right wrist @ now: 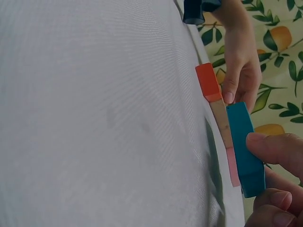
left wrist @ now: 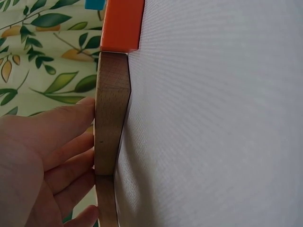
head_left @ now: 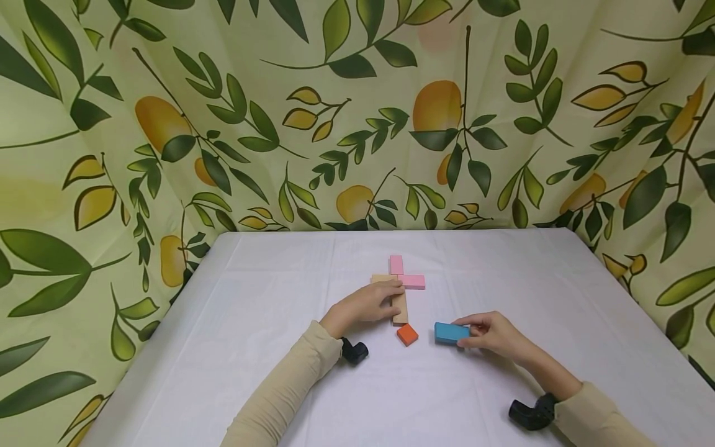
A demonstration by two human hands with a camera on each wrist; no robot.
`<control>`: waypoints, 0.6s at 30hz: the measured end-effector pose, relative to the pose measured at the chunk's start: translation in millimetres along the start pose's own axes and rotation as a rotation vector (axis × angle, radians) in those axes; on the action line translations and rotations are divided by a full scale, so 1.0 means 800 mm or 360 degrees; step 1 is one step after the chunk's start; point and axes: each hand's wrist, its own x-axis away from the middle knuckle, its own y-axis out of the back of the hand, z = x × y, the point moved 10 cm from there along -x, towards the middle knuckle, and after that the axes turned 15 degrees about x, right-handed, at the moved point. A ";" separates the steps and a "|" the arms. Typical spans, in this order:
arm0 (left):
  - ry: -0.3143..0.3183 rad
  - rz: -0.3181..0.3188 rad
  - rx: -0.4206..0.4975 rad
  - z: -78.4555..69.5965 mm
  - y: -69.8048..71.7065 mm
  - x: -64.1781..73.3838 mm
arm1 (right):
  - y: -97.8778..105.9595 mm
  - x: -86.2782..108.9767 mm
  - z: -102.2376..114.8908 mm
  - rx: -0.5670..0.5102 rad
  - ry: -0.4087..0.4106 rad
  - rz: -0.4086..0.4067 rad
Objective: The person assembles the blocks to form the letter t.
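Note:
My right hand (head_left: pixel 495 335) pinches a blue block (head_left: pixel 447 333) by its right end between thumb and fingers, to the right of an orange block (head_left: pixel 407 335). The fingertips of my left hand (head_left: pixel 368 302) rest on a plain wooden block (head_left: pixel 400 309); in the left wrist view they touch its upper face. A second wooden block (head_left: pixel 382 278) lies behind, partly hidden by that hand. One pink block (head_left: pixel 413 282) extends to the right from the wooden blocks, and another pink block (head_left: pixel 396 264) stands at the far end. The orange block's corner meets the wooden block's near end.
A white cloth (head_left: pixel 268 292) covers the table. Behind and beside it hangs a leaf-and-fruit patterned curtain (head_left: pixel 357 124). Each wrist wears a black camera mount, one at the left wrist (head_left: pixel 355 352) and one at the right wrist (head_left: pixel 533 413).

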 end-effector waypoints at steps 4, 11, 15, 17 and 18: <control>-0.0003 0.0002 -0.0016 -0.001 0.000 0.000 | -0.002 -0.001 0.000 -0.0014 -0.0022 0.0017; 0.0002 0.0013 0.0003 0.000 0.000 0.000 | -0.006 -0.002 0.002 -0.0015 0.0010 0.0039; -0.0006 0.0004 -0.0008 0.000 0.001 0.000 | -0.011 -0.003 0.004 -0.0034 0.0019 0.0061; -0.0009 0.0004 -0.0007 0.000 0.000 0.000 | -0.013 -0.004 0.005 -0.0039 0.0027 0.0068; -0.0008 0.0005 -0.0007 0.000 0.000 0.000 | -0.014 -0.004 0.005 -0.0035 0.0028 0.0071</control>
